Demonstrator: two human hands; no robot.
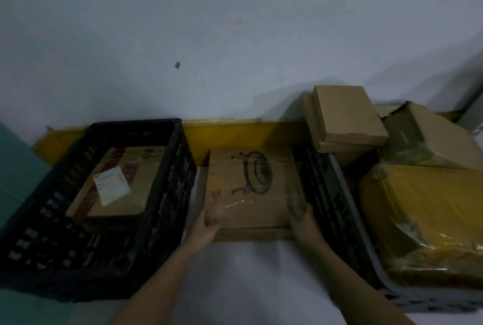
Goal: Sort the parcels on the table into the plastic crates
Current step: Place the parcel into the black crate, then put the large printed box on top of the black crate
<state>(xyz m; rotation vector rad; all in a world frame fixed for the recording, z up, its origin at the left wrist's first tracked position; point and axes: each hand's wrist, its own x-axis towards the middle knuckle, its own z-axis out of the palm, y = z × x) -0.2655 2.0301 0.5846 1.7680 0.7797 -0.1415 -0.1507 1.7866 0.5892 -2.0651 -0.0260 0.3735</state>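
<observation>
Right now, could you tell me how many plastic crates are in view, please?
2. A black crate stands on the left with a labelled box inside. A second crate stands on the right, piled with parcels. The held box lies between them. Others may sit out of frame.

Left hand (pixel 210 218) and right hand (pixel 300 216) outstretched, fingers curled

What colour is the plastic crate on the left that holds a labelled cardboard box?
Black plastic crate; clearest in the head view.

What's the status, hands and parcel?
Left hand and right hand grip printed cardboard box at near corners. Box between black crate and loaded grey crate. Nothing blocking.
</observation>
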